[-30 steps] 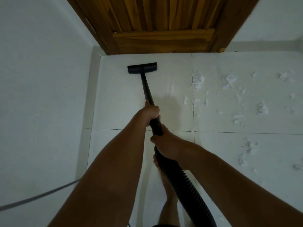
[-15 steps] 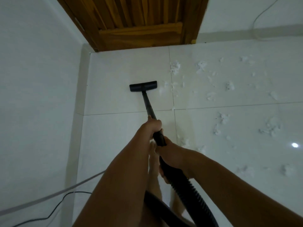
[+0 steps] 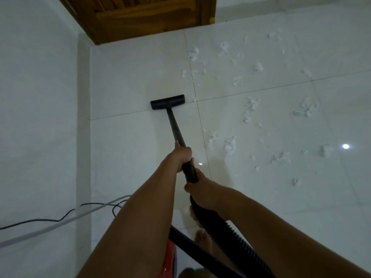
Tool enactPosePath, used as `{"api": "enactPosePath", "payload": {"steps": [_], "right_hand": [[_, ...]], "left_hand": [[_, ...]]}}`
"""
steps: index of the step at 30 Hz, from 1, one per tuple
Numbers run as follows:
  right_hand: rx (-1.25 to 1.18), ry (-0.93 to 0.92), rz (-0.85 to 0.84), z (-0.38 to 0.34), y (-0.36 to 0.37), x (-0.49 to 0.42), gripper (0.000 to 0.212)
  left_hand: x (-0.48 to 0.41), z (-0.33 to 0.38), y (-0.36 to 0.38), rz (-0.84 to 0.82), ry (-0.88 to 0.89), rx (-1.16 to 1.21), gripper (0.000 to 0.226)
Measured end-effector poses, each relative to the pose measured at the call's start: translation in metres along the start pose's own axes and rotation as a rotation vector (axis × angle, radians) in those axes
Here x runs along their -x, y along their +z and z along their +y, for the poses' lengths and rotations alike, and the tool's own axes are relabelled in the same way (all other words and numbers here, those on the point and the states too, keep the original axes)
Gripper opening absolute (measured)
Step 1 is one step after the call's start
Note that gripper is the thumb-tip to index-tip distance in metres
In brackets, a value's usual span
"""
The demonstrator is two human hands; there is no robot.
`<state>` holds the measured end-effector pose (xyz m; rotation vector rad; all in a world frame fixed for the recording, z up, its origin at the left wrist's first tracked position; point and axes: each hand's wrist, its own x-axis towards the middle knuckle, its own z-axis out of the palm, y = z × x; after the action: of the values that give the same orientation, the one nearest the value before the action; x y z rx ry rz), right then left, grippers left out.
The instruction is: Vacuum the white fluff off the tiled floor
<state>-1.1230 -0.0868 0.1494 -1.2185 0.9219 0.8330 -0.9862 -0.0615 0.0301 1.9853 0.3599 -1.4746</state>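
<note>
Tiled floor (image 3: 130, 81): pale, glossy, ending at a wooden door (image 3: 144, 19).
Hose (image 3: 230, 233): black, ribbed, trailing back beside a red vacuum body (image 3: 170, 257).
Wand (image 3: 175, 127): its long axis ran from the hands away toward the door.
Left hand (image 3: 182, 157): wrapped round the wand, forward.
Right hand (image 3: 200, 189): wrapped round the hose cuff just behind, close to the left.
Floor head (image 3: 167, 101): flat across a tile seam.
White fluff (image 3: 230, 145): scattered wholly right of head and wand, on the right arm's side. A rightward sweep looked due.
</note>
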Motion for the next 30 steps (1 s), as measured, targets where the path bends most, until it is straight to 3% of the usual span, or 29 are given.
{"api": "enactPosePath", "payload": {"steps": [6,11,16,23,30], "right_hand": [[0.135,0.003,0.149,0.090,0.042,-0.005,0.065],[-0.050,-0.018,0.001,0.125,0.072,0.041,0.070],[0.011,-0.032,0.054,0.181,0.094,0.057,0.071],[-0.088,0.003,0.061,0.255,0.124,0.085,0.067],[-0.170,0.018,0.066,0.348,0.160,0.106,0.065]], "left_hand": [[0.024,-0.074,0.018,-0.009,0.019,-0.011,0.076],[0.044,-0.132,0.038,-0.027,0.021,-0.036,0.079],[0.070,-0.183,0.062,-0.044,0.027,-0.060,0.081],[0.100,-0.252,0.095,-0.037,0.038,-0.055,0.086],[0.141,-0.334,0.136,-0.003,0.035,-0.028,0.076]]}}
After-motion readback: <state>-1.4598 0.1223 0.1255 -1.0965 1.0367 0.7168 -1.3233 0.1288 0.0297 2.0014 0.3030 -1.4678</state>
